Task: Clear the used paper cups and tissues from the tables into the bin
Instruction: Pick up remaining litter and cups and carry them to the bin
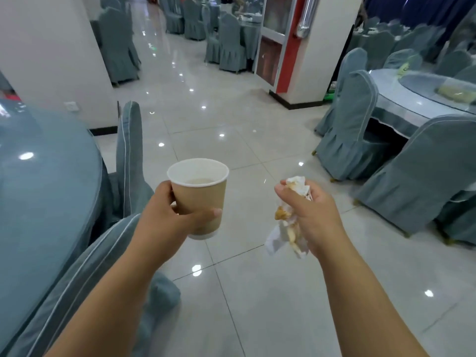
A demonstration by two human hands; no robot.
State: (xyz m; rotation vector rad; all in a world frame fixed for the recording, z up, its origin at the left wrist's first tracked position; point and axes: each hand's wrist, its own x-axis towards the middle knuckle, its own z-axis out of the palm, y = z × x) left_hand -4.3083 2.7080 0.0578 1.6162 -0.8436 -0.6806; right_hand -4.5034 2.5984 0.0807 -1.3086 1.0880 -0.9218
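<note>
Carry step, bin not in view: left hand [164, 215] wraps paper cup [199, 197] holding liquid, so keep it upright; right hand [316, 215] clenches soiled tissues [280, 238], so keep the fist tight.

Tan cup [198, 199], white tissue [286, 235]

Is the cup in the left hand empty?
No, pale liquid shows inside the cup that the left hand holds upright.

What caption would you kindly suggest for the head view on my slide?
Left hand grips a paper cup, right hand clutches soiled tissues, over a glossy tiled floor.
</note>
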